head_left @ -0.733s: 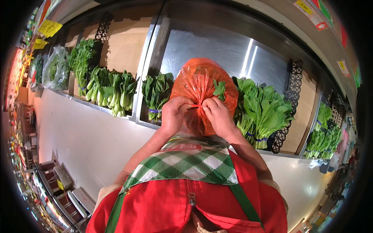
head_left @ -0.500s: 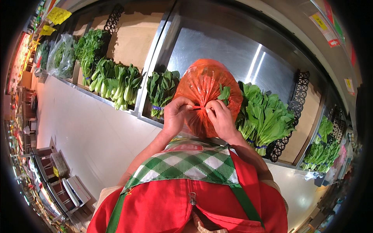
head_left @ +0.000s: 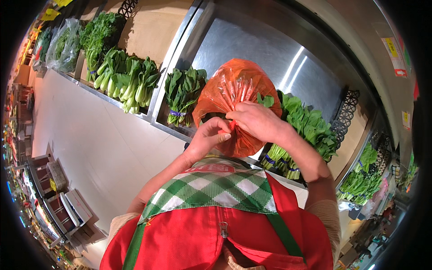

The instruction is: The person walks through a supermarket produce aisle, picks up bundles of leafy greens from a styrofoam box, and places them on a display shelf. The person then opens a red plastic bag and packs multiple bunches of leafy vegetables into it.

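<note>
Greens [head_left: 67, 48] in a clear plastic bag lie near the left end of the metal display case [head_left: 252, 38], then a leafy herb bunch [head_left: 95, 44] and bok choy [head_left: 131, 82] along its near edge. Past a metal divider [head_left: 167, 71], a purple-banded dark leafy bunch [head_left: 181, 92] lies near that same edge. The left hand [head_left: 208, 138] has thumb and forefinger pressed together, pinching a twist of red-orange plastic. The orange plastic bag [head_left: 238, 78] is at the near edge of the middle bay; whether the edge bears its weight, I cannot tell. The right hand [head_left: 255, 119] reaches across its front, fingers close together and pinching the gathered neck, their tips partly hidden. Banded leafy greens [head_left: 303, 121] lie beyond, beside a black mesh divider [head_left: 345, 112]. The step in hand looks to be twisting or knotting the neck; the next move seems to call for keeping the gather tight while one pinch shifts along the twist.
</note>
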Tool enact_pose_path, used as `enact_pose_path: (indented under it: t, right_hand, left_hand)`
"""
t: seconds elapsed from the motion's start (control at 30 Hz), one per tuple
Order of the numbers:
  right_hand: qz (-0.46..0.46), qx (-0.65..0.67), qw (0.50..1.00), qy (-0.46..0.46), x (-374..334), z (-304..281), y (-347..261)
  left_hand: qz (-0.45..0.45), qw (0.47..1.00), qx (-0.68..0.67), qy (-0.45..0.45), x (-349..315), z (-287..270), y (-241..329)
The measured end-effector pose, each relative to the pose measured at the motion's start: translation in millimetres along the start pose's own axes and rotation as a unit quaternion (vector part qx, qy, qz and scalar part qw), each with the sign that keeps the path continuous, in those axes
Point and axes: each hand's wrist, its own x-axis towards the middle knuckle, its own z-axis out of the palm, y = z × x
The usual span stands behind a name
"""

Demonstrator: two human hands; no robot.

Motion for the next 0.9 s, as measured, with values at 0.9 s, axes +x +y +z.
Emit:
enact_pose_path:
  t: [0.9]
  right_hand:
    - [-0.117,-0.090,0.987,-0.065,37,-13,2]
  left_hand:
    - [0.188,0.969,0.103,0.121,-5,10,-17]
